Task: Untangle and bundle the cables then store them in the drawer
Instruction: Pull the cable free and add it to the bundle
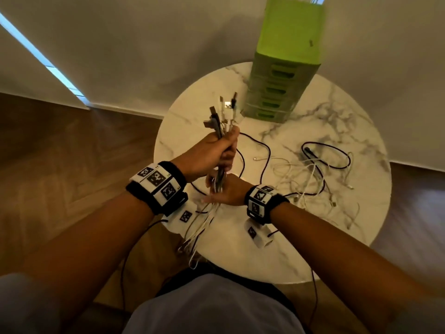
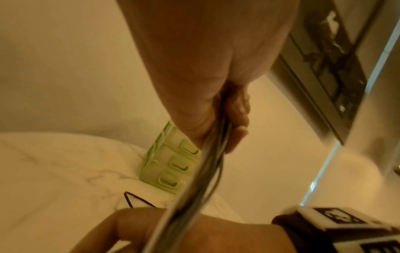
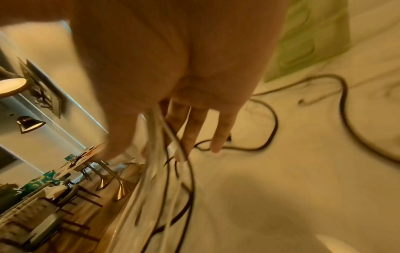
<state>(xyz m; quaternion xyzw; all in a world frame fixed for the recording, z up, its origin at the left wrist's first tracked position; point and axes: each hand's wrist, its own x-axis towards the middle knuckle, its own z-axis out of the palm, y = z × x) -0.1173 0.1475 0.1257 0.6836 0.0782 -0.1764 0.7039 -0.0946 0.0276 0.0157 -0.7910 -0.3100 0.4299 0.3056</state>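
My left hand [image 1: 215, 150] grips a bundle of black and white cables [image 1: 225, 116] upright in its fist, with the plug ends sticking up above it. In the left wrist view the curled fingers [image 2: 236, 119] wrap the bundle [image 2: 194, 188]. Just below, my right hand [image 1: 226, 192] lies against the same cables with straight fingers [image 3: 192, 130]. The strands [image 3: 160, 154] run between its thumb and fingers. The cable tails [image 1: 199, 227] hang over the table's near edge. The green drawer unit [image 1: 279, 92] stands at the back of the table with its drawers closed.
A round white marble table [image 1: 313, 249] holds a loose tangle of white and black cables [image 1: 313, 169] to the right of my hands. A black cable [image 3: 270, 130] loops across the top near the drawer unit [image 3: 309, 42]. Wooden floor surrounds the table.
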